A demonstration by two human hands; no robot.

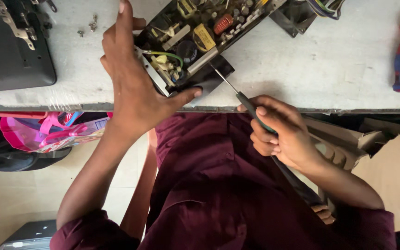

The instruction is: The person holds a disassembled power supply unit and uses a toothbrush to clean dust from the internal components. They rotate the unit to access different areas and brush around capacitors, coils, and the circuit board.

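left hand (133,88) clamps the opened power supply board (195,39) at the table's (329,60) near edge; right hand (281,132) grips a screwdriver (251,107), tip at its corner; loose screws (91,24) lie far left, so unscrewing seems partly done

I am sitting at a pale grey workbench (329,60) wrapped in clear film. Soft, even light is falling across its top. Below the bench edge, to my left, a pink bag (47,134) is hanging over cream floor tiles (5,203). To my right, brown cardboard (394,171) is leaning.
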